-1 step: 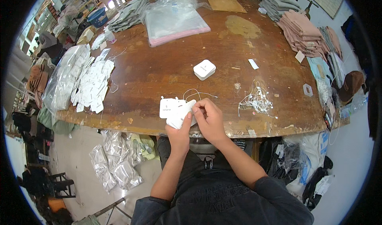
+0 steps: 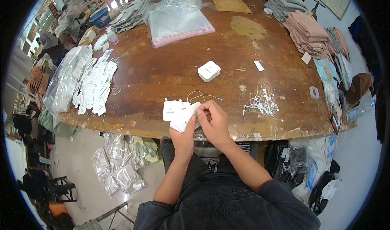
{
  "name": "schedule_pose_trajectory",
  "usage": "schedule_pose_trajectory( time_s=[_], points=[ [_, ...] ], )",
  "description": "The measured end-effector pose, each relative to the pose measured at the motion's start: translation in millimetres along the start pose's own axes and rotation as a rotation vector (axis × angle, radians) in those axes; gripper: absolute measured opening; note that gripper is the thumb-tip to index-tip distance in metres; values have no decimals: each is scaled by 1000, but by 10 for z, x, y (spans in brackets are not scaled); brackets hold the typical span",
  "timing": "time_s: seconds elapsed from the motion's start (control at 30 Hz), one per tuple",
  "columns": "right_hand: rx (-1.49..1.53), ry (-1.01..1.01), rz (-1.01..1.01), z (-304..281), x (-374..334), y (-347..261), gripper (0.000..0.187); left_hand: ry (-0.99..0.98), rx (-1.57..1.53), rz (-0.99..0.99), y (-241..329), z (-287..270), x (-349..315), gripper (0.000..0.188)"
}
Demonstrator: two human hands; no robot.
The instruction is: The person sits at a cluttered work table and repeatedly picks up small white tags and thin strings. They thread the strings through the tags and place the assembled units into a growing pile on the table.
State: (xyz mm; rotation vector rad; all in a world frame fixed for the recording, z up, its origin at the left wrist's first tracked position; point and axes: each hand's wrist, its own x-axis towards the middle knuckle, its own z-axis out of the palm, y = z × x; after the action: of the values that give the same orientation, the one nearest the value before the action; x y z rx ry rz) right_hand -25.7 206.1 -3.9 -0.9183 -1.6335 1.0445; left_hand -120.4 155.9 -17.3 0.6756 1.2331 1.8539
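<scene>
White hang tags [image 2: 180, 122] with rounded corners are gripped by my left hand [image 2: 183, 140], its thumb pressed on top near the table's front edge. My right hand [image 2: 214, 122] pinches at the right edge of a tag; what lies between its fingertips is hidden. Just beyond the held ones, another white tag [image 2: 169, 110] lies on the table, with a thin white string [image 2: 205, 94] curving out behind. Farther off stands a neat stack of white tags [image 2: 209, 71]. A tangle of white tag strings [image 2: 263, 102] rests to the right of my hands.
On the brown wooden table [image 2: 162, 67], a heap of white tags [image 2: 95, 83] covers the left side. Clear plastic bags [image 2: 178, 24] lie at the back. Folded pink garments [image 2: 308, 34] are piled at the right edge. Wrapped packages [image 2: 118, 165] sit on the floor.
</scene>
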Motion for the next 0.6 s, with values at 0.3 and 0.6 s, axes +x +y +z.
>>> schedule_pose_trajectory(
  time_s=[0.3,0.6],
  points=[
    [-39,84,-118,51,68,-2,6,8,208,181,-50,11,7,18],
    [631,-43,490,-127,111,-7,12,-147,1228,1153,42,-164,269,33]
  ],
)
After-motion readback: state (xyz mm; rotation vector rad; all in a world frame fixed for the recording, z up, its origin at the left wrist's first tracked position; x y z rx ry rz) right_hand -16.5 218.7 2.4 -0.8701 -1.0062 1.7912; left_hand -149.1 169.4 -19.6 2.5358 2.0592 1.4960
